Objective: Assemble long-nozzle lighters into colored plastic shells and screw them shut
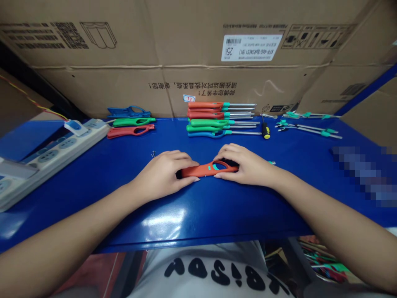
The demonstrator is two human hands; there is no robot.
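An orange stick lighter (203, 169) lies level just over the blue table, its turquoise trigger showing in the handle's loop. Around its left end, my left hand (167, 171) is closed, thumb along the near side. My right hand (248, 165) grips the loop end, with fingers on the far side and thumb on the near side. A small metal and turquoise tip (272, 162) pokes out beyond my right hand; its link to the lighter is hidden. Behind my hands are stacked finished-looking lighters (207, 116) in red, green and blue with metal rods.
Handle shells (132, 130) in blue, green and red lie at the back left, near a white power strip (46, 157). Small screws (153, 154) sit beside my left hand. A yellow-black screwdriver (266, 130) and several metal rods (319, 129) lie back right, before a cardboard wall (124, 82).
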